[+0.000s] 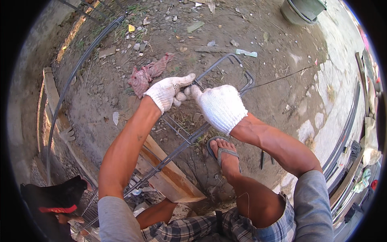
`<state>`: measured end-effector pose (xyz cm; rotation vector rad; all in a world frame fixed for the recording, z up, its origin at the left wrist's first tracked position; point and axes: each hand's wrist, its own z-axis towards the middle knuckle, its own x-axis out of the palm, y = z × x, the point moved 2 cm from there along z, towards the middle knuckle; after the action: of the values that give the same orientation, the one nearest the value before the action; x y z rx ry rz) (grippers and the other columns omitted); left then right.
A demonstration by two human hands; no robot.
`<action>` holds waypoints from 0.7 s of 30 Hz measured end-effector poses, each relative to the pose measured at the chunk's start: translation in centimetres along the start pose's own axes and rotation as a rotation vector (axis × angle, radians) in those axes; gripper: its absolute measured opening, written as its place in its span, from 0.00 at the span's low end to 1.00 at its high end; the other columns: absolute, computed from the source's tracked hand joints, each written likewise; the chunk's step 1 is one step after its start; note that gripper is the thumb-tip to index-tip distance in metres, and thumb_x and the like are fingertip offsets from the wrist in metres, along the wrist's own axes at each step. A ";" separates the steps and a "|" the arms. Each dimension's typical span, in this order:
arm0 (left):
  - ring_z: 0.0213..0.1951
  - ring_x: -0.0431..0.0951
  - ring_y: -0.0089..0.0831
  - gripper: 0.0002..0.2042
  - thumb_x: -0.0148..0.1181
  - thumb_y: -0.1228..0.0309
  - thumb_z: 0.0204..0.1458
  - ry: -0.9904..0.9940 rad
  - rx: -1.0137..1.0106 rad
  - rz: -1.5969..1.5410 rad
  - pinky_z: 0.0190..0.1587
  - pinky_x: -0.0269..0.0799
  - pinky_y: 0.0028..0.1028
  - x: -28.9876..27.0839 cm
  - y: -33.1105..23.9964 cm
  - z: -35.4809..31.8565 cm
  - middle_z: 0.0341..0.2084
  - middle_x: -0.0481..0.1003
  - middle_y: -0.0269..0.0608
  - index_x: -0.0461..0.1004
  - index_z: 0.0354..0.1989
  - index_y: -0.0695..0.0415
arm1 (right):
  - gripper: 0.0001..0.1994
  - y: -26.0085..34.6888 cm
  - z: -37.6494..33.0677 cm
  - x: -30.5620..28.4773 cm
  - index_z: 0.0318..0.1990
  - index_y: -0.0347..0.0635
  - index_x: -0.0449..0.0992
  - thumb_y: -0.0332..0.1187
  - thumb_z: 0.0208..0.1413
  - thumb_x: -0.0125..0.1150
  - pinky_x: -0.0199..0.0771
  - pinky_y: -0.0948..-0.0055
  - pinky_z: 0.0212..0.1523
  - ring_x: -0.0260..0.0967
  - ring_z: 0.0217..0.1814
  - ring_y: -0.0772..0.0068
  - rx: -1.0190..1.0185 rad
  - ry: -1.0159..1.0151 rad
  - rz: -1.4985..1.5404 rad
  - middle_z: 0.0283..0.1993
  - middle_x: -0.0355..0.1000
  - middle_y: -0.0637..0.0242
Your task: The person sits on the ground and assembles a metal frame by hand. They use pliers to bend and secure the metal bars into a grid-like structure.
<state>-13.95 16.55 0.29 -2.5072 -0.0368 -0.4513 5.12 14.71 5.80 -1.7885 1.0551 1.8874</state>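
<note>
A rebar cage [173, 153] of long steel bars with bent square stirrups runs diagonally up from my lower left. Both my hands, in white knit gloves, meet over its upper part. My left hand [169, 92] has its fingers curled and its thumb stretched toward the bar; what lies in the fingers is hidden. Close beside it, my right hand [221, 105] is closed with its back up, and its grip is out of sight. A short dark piece of steel shows between the two hands. Beyond them stick out the hooked ends of a stirrup [236, 60].
A wooden plank [173, 181] lies under the cage, near my sandaled foot [225, 155]. A crumpled red cloth [149, 74] lies on the dirt. At the far right stands a bucket [300, 12]. Long bars [80, 60] curve along the left. Another person's dark clothing [52, 197] shows at lower left.
</note>
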 end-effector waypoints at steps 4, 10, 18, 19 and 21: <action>0.15 0.55 0.16 0.21 0.59 0.47 0.70 -0.028 0.017 0.030 0.18 0.42 0.23 0.2 0.1 -0.1 0.17 0.67 0.25 0.77 0.31 0.51 | 0.15 0.6 -1.0 -1.0 0.52 0.29 0.79 0.33 0.69 0.52 0.81 0.54 0.25 0.82 0.27 0.49 0.015 0.075 -0.019 0.27 0.81 0.51; 0.16 0.56 0.15 0.19 0.59 0.50 0.71 -0.038 0.058 0.109 0.18 0.45 0.23 1.1 -0.2 -0.7 0.19 0.68 0.23 0.78 0.33 0.52 | 0.22 1.8 -1.9 0.0 0.55 0.19 0.77 0.30 0.59 0.62 0.76 0.58 0.23 0.84 0.27 0.61 -0.072 0.062 -0.284 0.27 0.82 0.59; 0.16 0.65 0.17 0.22 0.59 0.51 0.70 -0.030 0.063 0.067 0.14 0.53 0.21 -0.4 0.4 0.2 0.23 0.76 0.32 0.78 0.32 0.58 | 0.25 3.6 -0.1 3.9 0.62 0.14 0.69 0.32 0.66 0.55 0.80 0.56 0.25 0.84 0.30 0.52 0.231 0.109 0.017 0.29 0.83 0.51; 0.16 0.65 0.17 0.22 0.59 0.51 0.70 -0.020 0.052 0.067 0.14 0.54 0.21 -0.4 0.4 0.4 0.23 0.76 0.33 0.78 0.33 0.58 | 0.29 3.5 0.4 4.6 0.65 0.16 0.66 0.35 0.65 0.57 0.82 0.57 0.31 0.85 0.36 0.52 0.263 0.199 0.091 0.37 0.83 0.51; 0.17 0.67 0.18 0.22 0.59 0.51 0.70 -0.023 0.024 0.083 0.15 0.58 0.20 -0.4 0.3 0.5 0.24 0.77 0.34 0.78 0.35 0.59 | 0.31 2.9 0.8 4.7 0.67 0.20 0.66 0.38 0.64 0.59 0.84 0.57 0.38 0.86 0.42 0.52 0.282 0.280 0.193 0.45 0.84 0.50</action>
<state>-14.15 16.64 -0.41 -2.4801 0.0524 -0.3860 1.84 12.15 2.06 -1.8722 1.5578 1.5172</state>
